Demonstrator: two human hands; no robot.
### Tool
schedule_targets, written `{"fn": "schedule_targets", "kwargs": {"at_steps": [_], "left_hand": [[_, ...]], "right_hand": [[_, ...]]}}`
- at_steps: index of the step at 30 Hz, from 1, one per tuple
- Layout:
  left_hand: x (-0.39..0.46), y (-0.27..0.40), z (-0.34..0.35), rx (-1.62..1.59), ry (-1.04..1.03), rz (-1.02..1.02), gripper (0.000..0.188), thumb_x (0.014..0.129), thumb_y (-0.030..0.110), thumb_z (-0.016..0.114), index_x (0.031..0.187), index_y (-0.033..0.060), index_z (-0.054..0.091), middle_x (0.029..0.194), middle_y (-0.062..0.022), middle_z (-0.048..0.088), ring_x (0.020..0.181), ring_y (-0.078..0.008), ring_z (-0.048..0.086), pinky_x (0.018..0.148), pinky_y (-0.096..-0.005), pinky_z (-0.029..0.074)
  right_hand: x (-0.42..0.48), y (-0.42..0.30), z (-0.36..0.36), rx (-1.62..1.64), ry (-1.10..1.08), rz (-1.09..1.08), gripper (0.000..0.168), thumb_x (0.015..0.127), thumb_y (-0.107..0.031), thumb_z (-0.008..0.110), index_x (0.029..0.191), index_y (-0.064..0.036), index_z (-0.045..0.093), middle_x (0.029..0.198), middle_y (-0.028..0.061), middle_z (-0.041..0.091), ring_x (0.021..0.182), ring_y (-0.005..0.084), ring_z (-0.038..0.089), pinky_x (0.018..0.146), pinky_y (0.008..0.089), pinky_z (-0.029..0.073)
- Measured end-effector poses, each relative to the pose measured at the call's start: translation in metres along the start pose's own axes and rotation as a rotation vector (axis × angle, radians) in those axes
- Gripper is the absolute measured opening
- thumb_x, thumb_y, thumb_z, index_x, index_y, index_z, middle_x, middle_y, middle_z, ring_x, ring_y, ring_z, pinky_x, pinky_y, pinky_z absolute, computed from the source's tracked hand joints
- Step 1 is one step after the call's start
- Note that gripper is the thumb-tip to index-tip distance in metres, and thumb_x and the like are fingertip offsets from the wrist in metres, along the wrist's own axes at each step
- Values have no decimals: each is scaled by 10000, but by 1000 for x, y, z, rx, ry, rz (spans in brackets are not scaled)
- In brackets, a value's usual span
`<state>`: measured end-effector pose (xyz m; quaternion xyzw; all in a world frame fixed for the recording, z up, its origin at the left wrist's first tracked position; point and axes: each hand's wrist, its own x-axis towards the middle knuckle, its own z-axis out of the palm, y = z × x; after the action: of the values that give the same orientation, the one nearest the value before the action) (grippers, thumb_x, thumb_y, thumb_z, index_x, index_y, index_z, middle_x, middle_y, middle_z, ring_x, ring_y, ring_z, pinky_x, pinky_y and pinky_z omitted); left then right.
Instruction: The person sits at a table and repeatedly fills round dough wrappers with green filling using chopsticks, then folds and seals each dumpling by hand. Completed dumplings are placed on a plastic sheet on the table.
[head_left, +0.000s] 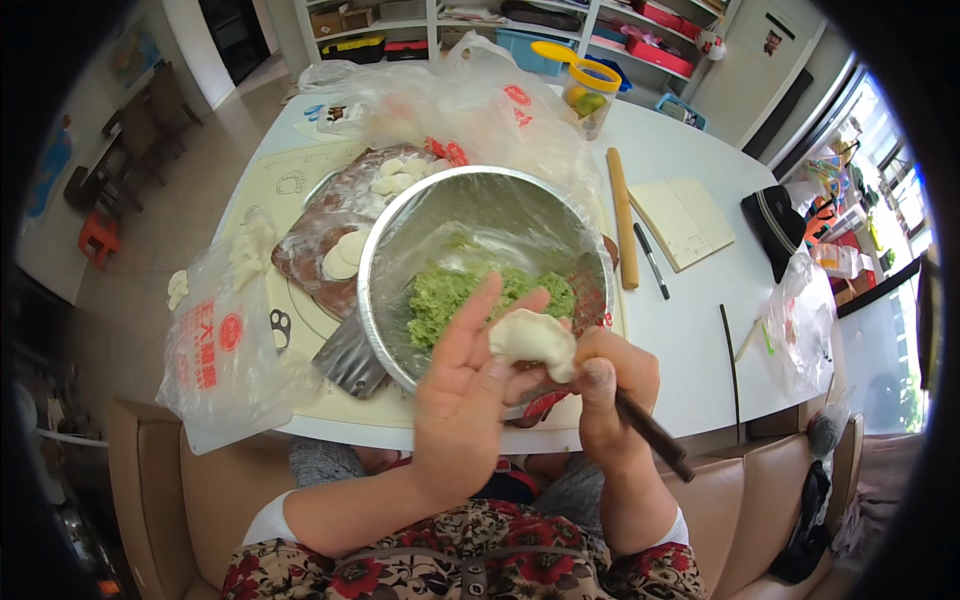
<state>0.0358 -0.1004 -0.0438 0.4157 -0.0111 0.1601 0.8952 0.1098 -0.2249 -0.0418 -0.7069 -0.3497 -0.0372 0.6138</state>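
Note:
A curved white dumpling (532, 341) with a pinched edge lies against the fingers of my left hand (469, 375), above a large metal bowl (375, 255). My right hand (615, 390) pinches the dumpling's right end and also grips dark chopsticks (656, 435), which point down to the right. Green minced filling (450, 292) sits in the bowl, with clear plastic over part of its inside. Left of the bowl, a floured brown board (307, 255) carries round dough wrappers (345, 255) and small dough pieces (397, 176). A metal dough scraper (352, 356) rests beside the bowl's lower left.
Plastic bags (225, 360) lie at the left and the back of the white table (697, 330). Dumplings (251, 255) are near the left edge. Right of the bowl are a rolling pin (622, 217), a pen (651, 262), an open notebook (682, 221) and a cap (776, 225). A yellow-lidded jar (591, 94) stands behind.

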Motion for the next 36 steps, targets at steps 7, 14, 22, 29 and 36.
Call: {"fn": "schedule_targets", "kwargs": {"at_steps": [7, 14, 22, 29, 36], "left_hand": [[-7, 31, -10, 220, -80, -270, 541, 954, -46, 304, 1475, 36, 180, 1404, -225, 400, 1202, -249, 521, 982, -311, 467], [-12, 33, -12, 370, -172, -298, 546, 956, -46, 324, 1478, 37, 189, 1371, -172, 458, 1156, -175, 531, 947, -270, 470], [-17, 34, -29, 239, -136, -413, 495, 963, -11, 346, 1451, 55, 300, 1349, -106, 472, 1125, -130, 527, 909, -270, 490], [-35, 76, -84, -77, 30, -454, 506, 929, -16, 435, 1421, 33, 327, 1305, -180, 512, 1153, -254, 557, 967, -337, 484], [-46, 193, -272, 394, 728, 144, 438, 840, -58, 408, 1276, -51, 441, 1104, -155, 576, 958, -223, 615, 851, -309, 535]], "right_hand": [[9, -5, -9, -36, -126, 80, 348, 927, -267, 575, 736, 24, 585, 600, 93, 519, 535, 183, 533, 497, 308, 410], [16, -24, -9, -219, -263, 79, 134, 836, -68, 626, 741, 19, 589, 613, 138, 511, 528, 283, 517, 490, 350, 398], [13, -23, 4, -313, -292, 73, 197, 784, -97, 644, 645, 7, 552, 566, 118, 483, 505, 272, 500, 477, 353, 374], [9, -19, 15, -213, -132, 37, 422, 846, -353, 598, 633, 0, 509, 541, 60, 443, 486, 168, 425, 473, 307, 301], [0, -13, 8, -311, -144, 5, 503, 960, -387, 469, 625, -14, 512, 565, 31, 445, 503, 110, 381, 487, 274, 248]]}}
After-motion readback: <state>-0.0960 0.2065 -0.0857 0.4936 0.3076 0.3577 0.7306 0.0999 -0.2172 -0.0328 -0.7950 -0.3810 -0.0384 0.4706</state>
